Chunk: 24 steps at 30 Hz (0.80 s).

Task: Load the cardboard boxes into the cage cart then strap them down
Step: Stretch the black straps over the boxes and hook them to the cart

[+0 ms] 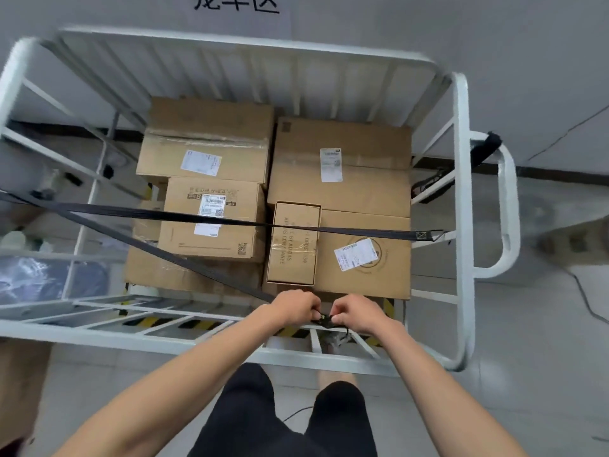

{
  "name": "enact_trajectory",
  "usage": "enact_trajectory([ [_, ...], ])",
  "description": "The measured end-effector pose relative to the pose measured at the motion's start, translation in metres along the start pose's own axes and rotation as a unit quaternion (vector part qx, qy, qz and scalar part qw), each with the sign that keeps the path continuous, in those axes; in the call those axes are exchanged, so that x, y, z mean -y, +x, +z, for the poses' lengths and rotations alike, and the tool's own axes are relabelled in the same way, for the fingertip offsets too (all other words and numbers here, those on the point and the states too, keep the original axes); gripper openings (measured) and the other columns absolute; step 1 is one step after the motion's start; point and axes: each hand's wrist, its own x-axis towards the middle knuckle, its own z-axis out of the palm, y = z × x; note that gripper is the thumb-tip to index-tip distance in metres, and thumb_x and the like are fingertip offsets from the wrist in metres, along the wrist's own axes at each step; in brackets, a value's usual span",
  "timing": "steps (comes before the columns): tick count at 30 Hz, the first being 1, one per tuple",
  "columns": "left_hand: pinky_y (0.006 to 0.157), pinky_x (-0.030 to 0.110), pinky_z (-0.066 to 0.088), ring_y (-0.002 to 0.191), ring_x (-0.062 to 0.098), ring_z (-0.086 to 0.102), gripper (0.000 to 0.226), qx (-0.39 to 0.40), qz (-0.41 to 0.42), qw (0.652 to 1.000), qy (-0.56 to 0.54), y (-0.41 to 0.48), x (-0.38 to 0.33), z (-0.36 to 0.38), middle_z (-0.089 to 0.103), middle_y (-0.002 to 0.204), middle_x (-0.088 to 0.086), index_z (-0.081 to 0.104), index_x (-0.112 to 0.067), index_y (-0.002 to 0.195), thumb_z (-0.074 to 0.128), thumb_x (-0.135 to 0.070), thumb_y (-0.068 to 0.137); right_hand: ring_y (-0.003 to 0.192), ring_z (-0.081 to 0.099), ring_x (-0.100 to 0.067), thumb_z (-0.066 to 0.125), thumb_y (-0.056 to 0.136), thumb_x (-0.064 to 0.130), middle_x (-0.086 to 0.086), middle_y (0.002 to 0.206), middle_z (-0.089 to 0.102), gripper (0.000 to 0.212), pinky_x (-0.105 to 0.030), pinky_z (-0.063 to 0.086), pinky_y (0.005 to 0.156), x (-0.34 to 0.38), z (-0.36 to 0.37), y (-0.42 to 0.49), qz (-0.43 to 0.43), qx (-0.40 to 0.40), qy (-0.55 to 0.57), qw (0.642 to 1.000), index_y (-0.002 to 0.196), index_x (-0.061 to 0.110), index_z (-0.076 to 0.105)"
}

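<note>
while brown cardboard boxes [342, 192] sit: stacked in the white metal cage cart [461, 192]
black webbing strap [230, 282]: likely limp, light; best held by the buckle
left hand [293, 308]: grips strap end
right hand [359, 313]: pinches small black buckle [326, 321]

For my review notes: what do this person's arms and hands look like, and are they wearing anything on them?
The left forearm and right forearm are bare, no sleeves in view. The left hand and right hand wear no gloves; no watch, band or ring shows. Below them, black shorts.
</note>
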Motion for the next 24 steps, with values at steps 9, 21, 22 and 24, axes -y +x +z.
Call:
enact_trajectory([
  [9,0.074,0.034,0.043,0.099,0.028,0.064,0.018,-0.020,-0.053,0.998,-0.003,0.033,-0.068,0.026,0.071,0.107,0.005,0.066,-0.021,0.107,0.056,-0.033,0.098,0.084,0.061,-0.008,0.066,0.089,0.038,0.016,0.085,0.066,0.005,-0.029,0.045,0.068,-0.079,-0.015,-0.011,-0.047,0.032,-0.017,0.998,0.085,0.037,0.065],
  [21,0.080,0.036,0.043,0.097,0.025,0.065,0.018,-0.103,-0.128,0.986,-0.021,-0.004,-0.062,0.036,0.072,0.107,0.003,0.066,-0.022,0.107,0.052,-0.031,0.099,0.095,0.064,-0.014,0.070,0.089,0.035,0.007,0.098,0.072,0.009,-0.039,0.052,0.088,-0.054,-0.010,-0.005,-0.083,0.064,0.014,0.994,0.096,0.029,0.071],
  [22,0.079,0.035,0.043,0.098,0.025,0.065,0.018,-0.109,-0.135,0.985,-0.017,-0.013,-0.051,0.031,0.072,0.107,0.003,0.066,-0.022,0.106,0.053,-0.031,0.098,0.095,0.064,-0.015,0.070,0.089,0.035,0.007,0.097,0.072,0.008,-0.038,0.052,0.088,-0.040,-0.007,-0.002,-0.093,0.061,0.013,0.994,0.094,0.030,0.071],
  [24,0.077,0.034,0.042,0.100,0.026,0.065,0.017,-0.104,-0.153,0.983,-0.013,-0.030,-0.028,0.022,0.072,0.107,0.003,0.067,-0.022,0.105,0.054,-0.030,0.097,0.094,0.064,-0.016,0.070,0.089,0.036,0.006,0.096,0.071,0.005,-0.036,0.052,0.086,-0.011,0.000,0.006,-0.115,0.053,0.009,0.992,0.091,0.032,0.069],
])
